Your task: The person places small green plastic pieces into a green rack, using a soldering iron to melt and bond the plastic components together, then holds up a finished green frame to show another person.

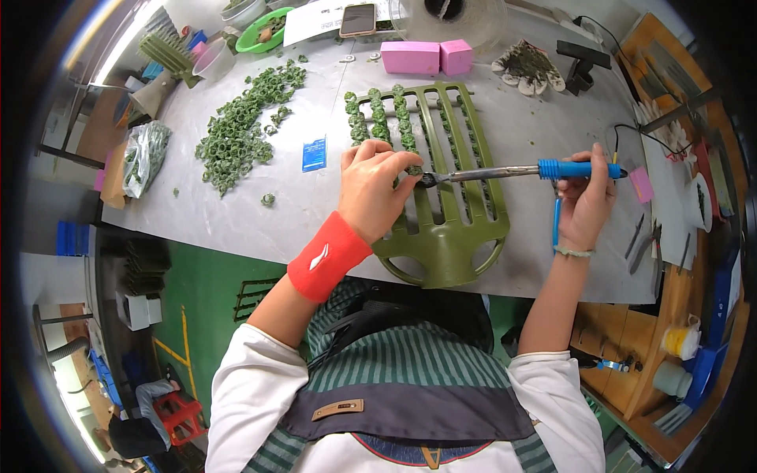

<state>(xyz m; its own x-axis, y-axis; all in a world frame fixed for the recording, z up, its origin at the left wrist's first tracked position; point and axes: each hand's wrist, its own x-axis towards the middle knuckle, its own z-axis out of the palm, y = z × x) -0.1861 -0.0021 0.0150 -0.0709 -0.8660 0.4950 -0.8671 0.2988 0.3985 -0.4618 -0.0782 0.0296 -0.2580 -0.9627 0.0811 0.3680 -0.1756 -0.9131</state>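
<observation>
On the table lies an olive-green slatted plastic frame with a wide handle end towards me. Small green ring-shaped pieces line its left slats in rows. My left hand, with a red wristband, is closed in a pinch on a green piece at the near end of one row. A soldering iron with a long metal shaft and blue ribbed grip is held in my right hand. Its dark tip sits at the left fingertips; whether it touches the piece, I cannot tell.
Loose green rings form a pile on the left, beside a blue packet. Pink blocks, a stained glove and a phone lie at the back. Pliers rest on the right. A plastic bag stands far left.
</observation>
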